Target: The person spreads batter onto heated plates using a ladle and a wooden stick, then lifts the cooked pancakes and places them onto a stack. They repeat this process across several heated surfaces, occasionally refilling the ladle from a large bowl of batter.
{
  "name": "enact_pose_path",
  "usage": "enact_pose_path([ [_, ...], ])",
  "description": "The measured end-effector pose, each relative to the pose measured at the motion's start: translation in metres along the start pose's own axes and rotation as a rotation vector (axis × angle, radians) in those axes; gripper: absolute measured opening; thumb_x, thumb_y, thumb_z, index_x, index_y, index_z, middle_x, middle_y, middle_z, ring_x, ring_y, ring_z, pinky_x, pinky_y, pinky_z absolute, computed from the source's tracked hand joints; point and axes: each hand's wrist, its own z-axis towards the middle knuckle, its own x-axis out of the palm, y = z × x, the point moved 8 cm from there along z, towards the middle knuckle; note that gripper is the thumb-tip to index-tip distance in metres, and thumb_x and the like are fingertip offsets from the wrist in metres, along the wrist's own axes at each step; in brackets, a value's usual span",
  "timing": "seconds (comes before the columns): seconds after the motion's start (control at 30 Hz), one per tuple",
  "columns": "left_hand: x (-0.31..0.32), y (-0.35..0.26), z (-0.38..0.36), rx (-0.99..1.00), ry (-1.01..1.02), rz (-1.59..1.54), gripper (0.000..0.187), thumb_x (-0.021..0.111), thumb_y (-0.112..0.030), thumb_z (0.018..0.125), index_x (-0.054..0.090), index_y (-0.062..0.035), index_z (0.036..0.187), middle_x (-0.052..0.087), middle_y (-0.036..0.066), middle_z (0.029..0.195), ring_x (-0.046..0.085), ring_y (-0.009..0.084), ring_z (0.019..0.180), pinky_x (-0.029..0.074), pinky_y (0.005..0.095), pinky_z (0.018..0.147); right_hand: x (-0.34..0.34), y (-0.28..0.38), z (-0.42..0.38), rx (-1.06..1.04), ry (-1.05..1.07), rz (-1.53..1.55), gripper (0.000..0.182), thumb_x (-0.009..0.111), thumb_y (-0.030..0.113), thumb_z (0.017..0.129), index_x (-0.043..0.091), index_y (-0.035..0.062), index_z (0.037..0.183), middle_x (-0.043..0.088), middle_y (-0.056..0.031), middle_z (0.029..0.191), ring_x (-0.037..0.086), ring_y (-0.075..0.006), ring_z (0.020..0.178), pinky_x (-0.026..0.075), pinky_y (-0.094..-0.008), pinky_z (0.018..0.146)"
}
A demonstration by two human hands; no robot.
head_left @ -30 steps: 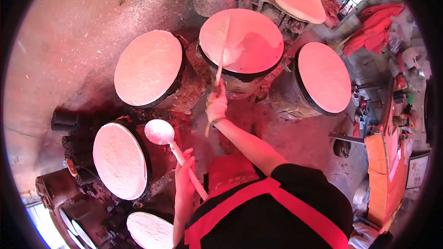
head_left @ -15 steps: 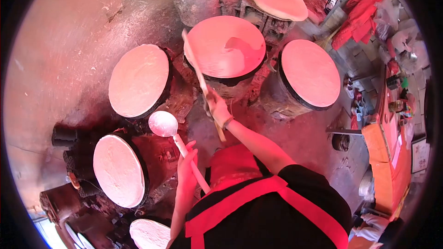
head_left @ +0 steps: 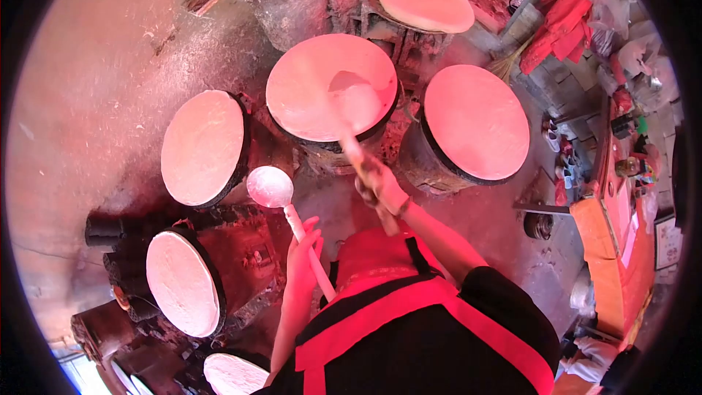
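Note:
My left hand [head_left: 301,250] is wrapped round the handle of a ladle [head_left: 270,187], its pale bowl raised toward the upper left. My right hand [head_left: 383,189] grips a long wooden spatula [head_left: 352,149], blurred by motion. The spatula's far end reaches over the round griddle [head_left: 333,142] in the middle. Pale batter [head_left: 307,77] covers most of that griddle, with a darker patch near the spatula's end.
Other batter-covered rounds stand on drum stoves at the right [head_left: 475,123], left [head_left: 203,148] and lower left [head_left: 183,284]. Behind the middle stove lies another pale round [head_left: 426,2]. Black cylinders [head_left: 121,228] are stacked at left. An orange-sided table [head_left: 596,228] stands at right.
My right hand has moved right and slightly down, and the spatula has swung from the griddle's left edge to over its middle. My left hand still holds the ladle, nearly unmoved.

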Motion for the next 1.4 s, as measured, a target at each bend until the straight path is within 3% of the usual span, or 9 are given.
enact_pose_path([
  [0.1, 0.023, 0.001, 0.009, -0.001, -0.007, 0.014, 0.038, 0.059, -0.008, 0.088, 0.052, -0.0107, 0.125, 0.05, -0.003, 0.126, 0.047, 0.0064, 0.108, 0.037, 0.0245, 0.095, -0.046, 0.004, -0.021, -0.023, 0.202, -0.13, 0.051, 0.053, 0.045, 0.094, 0.043, 0.0248, 0.139, 0.05, 0.0028, 0.061, 0.04, -0.0071, 0.042, 0.027, -0.0234, 0.038],
  [0.17, 0.037, 0.002, 0.011, -0.004, -0.027, 0.03, 0.038, 0.06, -0.008, 0.088, 0.052, -0.0103, 0.125, 0.05, -0.003, 0.126, 0.047, 0.0072, 0.11, 0.036, 0.0247, 0.096, -0.113, 0.003, -0.005, 0.017, -0.145, -0.123, 0.047, 0.059, 0.02, 0.092, 0.045, 0.026, 0.137, 0.055, -0.0021, 0.062, 0.04, -0.008, 0.039, 0.024, -0.0242, 0.035],
  [0.23, 0.048, 0.007, 0.014, 0.0, -0.026, 0.027, 0.038, 0.06, -0.009, 0.088, 0.052, -0.0096, 0.125, 0.049, -0.002, 0.128, 0.046, 0.008, 0.112, 0.036, 0.0252, 0.097, -0.12, 0.039, -0.006, 0.006, -0.029, -0.125, 0.049, 0.056, 0.045, 0.093, 0.045, 0.0262, 0.137, 0.053, 0.0031, 0.066, 0.039, -0.0047, 0.045, 0.025, -0.021, 0.04],
  [0.57, 0.103, 0.019, 0.015, 0.027, -0.071, -0.046, 0.036, 0.06, -0.01, 0.088, 0.054, -0.0074, 0.123, 0.051, 0.0, 0.12, 0.046, 0.0098, 0.109, 0.038, 0.0275, 0.097, -0.093, 0.12, 0.069, -0.12, -0.011, -0.163, 0.046, 0.048, 0.034, 0.098, 0.039, 0.0237, 0.142, 0.045, 0.0027, 0.058, 0.036, -0.0083, 0.042, 0.03, -0.0242, 0.038],
  [0.8, 0.089, 0.008, 0.024, -0.001, 0.003, -0.076, 0.03, 0.06, -0.013, 0.091, 0.052, -0.0073, 0.119, 0.053, -0.002, 0.085, 0.047, 0.0052, 0.064, 0.04, 0.0197, 0.053, -0.105, 0.106, 0.054, -0.294, -0.122, -0.174, 0.036, 0.057, 0.016, 0.095, 0.056, 0.0065, 0.13, 0.061, 0.0017, 0.107, 0.051, -0.0026, 0.08, 0.041, -0.0171, 0.07],
  [0.83, 0.087, 0.002, 0.024, -0.004, 0.033, -0.084, 0.028, 0.06, -0.014, 0.091, 0.052, -0.007, 0.118, 0.051, -0.002, 0.081, 0.044, 0.0045, 0.058, 0.036, 0.0188, 0.048, -0.089, 0.143, 0.019, -0.621, -0.205, -0.103, 0.037, 0.058, 0.012, 0.094, 0.055, 0.0056, 0.13, 0.06, 0.0029, 0.109, 0.05, -0.0024, 0.081, 0.042, -0.019, 0.071],
  [1.1, 0.09, -0.021, 0.026, 0.047, 0.075, -0.03, 0.02, 0.058, -0.015, 0.093, 0.051, -0.0067, 0.109, 0.048, -0.001, 0.07, 0.036, 0.004, 0.047, 0.027, 0.0188, 0.04, -0.04, 0.089, 0.054, -0.048, 0.042, -0.147, 0.038, 0.059, 0.018, 0.093, 0.055, 0.0133, 0.131, 0.048, 0.0053, 0.064, 0.042, -0.0046, 0.049, 0.034, -0.0213, 0.043],
  [1.23, 0.072, -0.025, 0.031, 0.041, 0.047, -0.019, 0.015, 0.055, -0.015, 0.093, 0.048, -0.0073, 0.104, 0.048, 0.0, 0.076, 0.04, 0.0055, 0.054, 0.028, 0.0183, 0.041, -0.094, 0.088, 0.035, -0.227, -0.381, -0.021, 0.038, 0.056, 0.027, 0.095, 0.054, 0.0193, 0.132, 0.036, 0.0098, 0.054, 0.032, -0.0033, 0.04, 0.023, -0.0209, 0.037],
  [1.4, 0.061, -0.007, 0.039, -0.035, 0.116, 0.002, 0.016, 0.055, -0.015, 0.093, 0.048, -0.0068, 0.105, 0.047, 0.001, 0.08, 0.042, 0.0066, 0.06, 0.03, 0.0181, 0.043, -0.061, 0.071, 0.052, -0.182, -0.159, -0.176, 0.039, 0.062, 0.029, 0.092, 0.057, 0.0159, 0.129, 0.043, 0.0055, 0.053, 0.035, -0.0061, 0.039, 0.026, -0.0236, 0.036],
])
